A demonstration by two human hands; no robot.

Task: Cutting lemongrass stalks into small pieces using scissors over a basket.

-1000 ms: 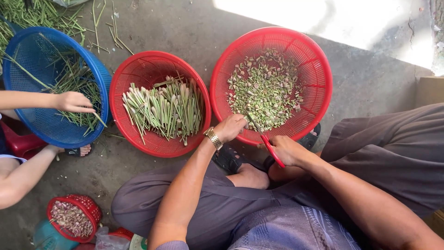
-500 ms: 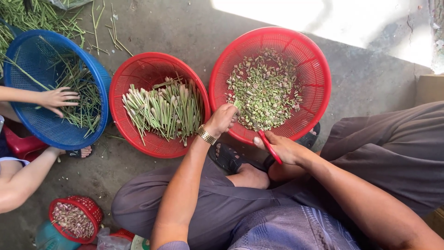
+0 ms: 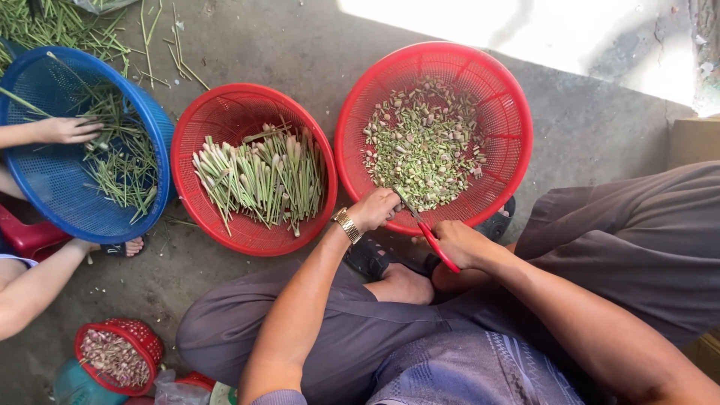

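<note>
My right hand grips red-handled scissors, their blades pointing up over the near rim of a large red basket filled with chopped green stalk pieces. My left hand, with a gold watch on the wrist, is closed at the blade tips over that rim; what it pinches is hidden. A second red basket to the left holds several long pale green stalks.
Another person's hand reaches into a blue basket of thin green stems at the far left. A small red basket of purplish bits sits bottom left. Loose stems lie on the concrete floor.
My left hand rose over the chopped pieces, then came back down to the scissor blades at the basket's rim. The other person's hand shifted inside the blue basket.
</note>
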